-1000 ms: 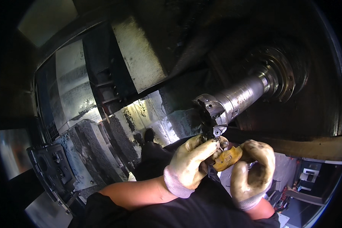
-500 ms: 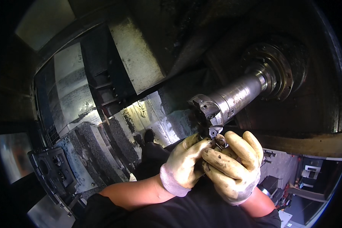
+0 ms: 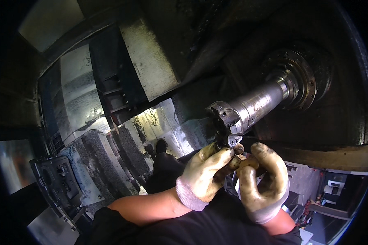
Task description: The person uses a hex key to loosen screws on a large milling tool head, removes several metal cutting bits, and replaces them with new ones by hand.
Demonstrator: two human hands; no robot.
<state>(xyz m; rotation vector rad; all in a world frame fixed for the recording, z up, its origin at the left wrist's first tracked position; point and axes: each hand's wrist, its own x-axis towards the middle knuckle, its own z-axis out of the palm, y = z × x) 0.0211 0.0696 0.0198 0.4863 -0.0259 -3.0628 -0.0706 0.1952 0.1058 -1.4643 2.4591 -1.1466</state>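
Observation:
A steel milling cutter [image 3: 249,110] with pockets and inserts round its end sticks out from the right toward the middle. At its lower edge an insert [image 3: 232,141] with a centre screw faces me. My left hand [image 3: 206,171], in a dirty pale work glove, is closed, with fingertips right below that insert. My right hand [image 3: 265,183], gloved alike, meets it from the right. Some of its fingers are bent and apart, while its darkened fingertips come together beside the left ones. Whatever small thing lies between the fingertips is hidden.
Behind the cutter is a round bolted spindle flange [image 3: 304,83]. A black open tool case [image 3: 55,179] stands at the lower left, beside chip-covered metal ledges [image 3: 106,163]. Steel cover plates [image 3: 79,90] lie farther left. A brownish edge [image 3: 335,158] runs along the right.
My right hand has shifted slightly right and turned, and its fingers have spread more. My left hand stays near the insert. The view has shifted a little.

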